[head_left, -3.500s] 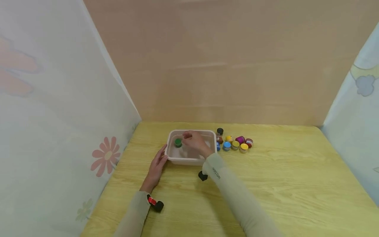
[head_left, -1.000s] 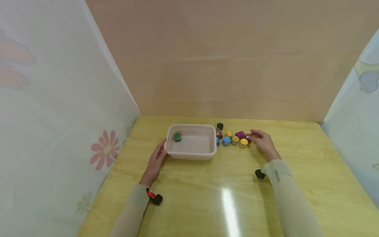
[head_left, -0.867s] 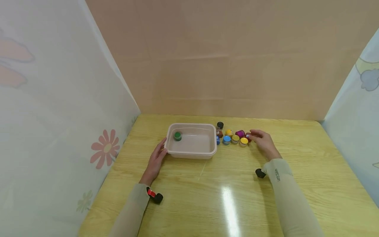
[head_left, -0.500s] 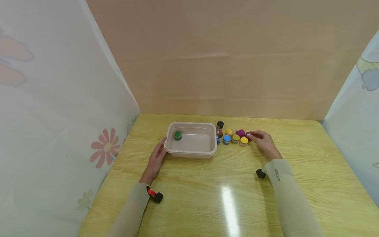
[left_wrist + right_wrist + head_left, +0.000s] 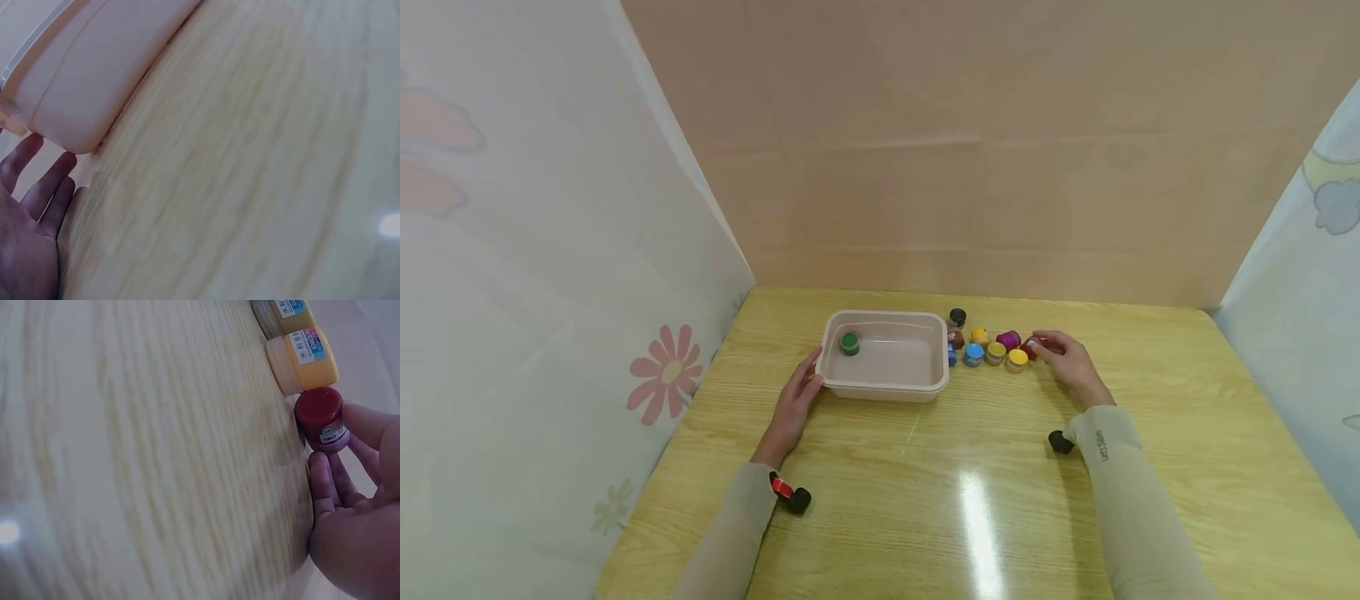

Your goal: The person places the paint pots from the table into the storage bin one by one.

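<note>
A pale pink plastic tray stands on the table, with a green-lidded paint jar inside near its left end. My left hand rests against the tray's left end, fingers fairly straight, tips touching its wall in the left wrist view. At the right end of a group of paint jars, my right hand pinches a dark red paint jar between thumb and fingers. That jar lies tilted on the table, partly hidden by the fingers in the head view. A yellow paint jar touches or nearly touches it.
Right of the tray sit more paint jars: black, brown, dark blue, light blue, olive and purple, plus another yellow one. A brown panel rises behind the table.
My right hand has moved from over the tray, beside the green jar, to the right end of the jar group. Its fingers have closed on the dark red jar. The left hand has stayed put.
</note>
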A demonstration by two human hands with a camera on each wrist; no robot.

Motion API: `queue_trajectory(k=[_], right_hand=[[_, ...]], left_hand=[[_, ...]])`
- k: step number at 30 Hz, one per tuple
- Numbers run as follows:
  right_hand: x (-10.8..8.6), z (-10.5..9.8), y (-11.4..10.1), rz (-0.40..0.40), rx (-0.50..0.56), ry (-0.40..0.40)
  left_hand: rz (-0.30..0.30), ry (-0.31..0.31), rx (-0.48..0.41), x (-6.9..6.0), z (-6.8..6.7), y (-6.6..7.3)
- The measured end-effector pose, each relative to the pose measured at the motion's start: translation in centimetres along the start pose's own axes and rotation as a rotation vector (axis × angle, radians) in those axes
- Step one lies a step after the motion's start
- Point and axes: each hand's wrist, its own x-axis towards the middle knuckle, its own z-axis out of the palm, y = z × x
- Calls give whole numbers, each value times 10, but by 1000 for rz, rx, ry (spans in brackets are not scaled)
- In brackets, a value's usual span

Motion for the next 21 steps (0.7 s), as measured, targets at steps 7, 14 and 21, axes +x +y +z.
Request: queue_trajectory(k=[7,14,21], right_hand=[[0,-4,3,-44,-46,-43],[3,-6,4,-57,-27,-29],[3,-6,10,-45,-52,-9]], left_hand=[[-16,0,-29,0,0,1],[-7,-1,-34,0,0,2],[-10,-1,-32,-1,0,2]])
